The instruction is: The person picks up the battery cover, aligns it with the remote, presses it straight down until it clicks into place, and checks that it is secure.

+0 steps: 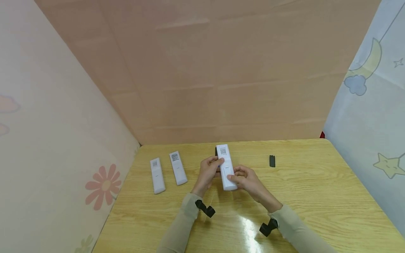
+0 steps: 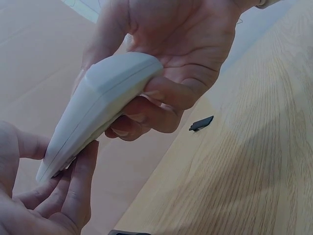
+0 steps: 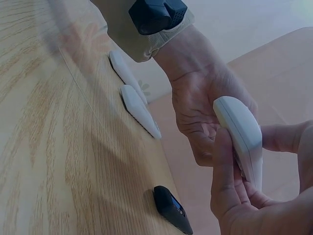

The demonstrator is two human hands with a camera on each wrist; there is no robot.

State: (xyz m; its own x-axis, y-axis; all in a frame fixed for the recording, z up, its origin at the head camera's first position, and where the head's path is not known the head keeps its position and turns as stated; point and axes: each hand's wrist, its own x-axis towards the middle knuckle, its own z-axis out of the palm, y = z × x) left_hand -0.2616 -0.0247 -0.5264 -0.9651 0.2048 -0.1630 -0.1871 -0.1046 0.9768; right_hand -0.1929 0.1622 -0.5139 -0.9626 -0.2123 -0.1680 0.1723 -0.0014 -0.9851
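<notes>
Both hands hold a white remote control [image 1: 225,168] above the table, its labelled back and battery cover [image 1: 229,170] facing up. My left hand [image 1: 206,175] grips its left edge, thumb on the back near the middle. At the lower right end my right hand [image 1: 250,183] pinches it, thumb on the battery cover and fingers curled beneath. From the left wrist view, the remote [image 2: 102,98] shows its side, with fingertips against its underside. The remote's button face is mostly hidden by the fingers.
Two more white remotes [image 1: 157,175] [image 1: 178,168] lie back-up on the wooden table [image 1: 303,196] at the left. A small black cover piece [image 1: 272,161] lies at the right. Behind the held remote is a black device [image 3: 171,208], mostly hidden in the head view.
</notes>
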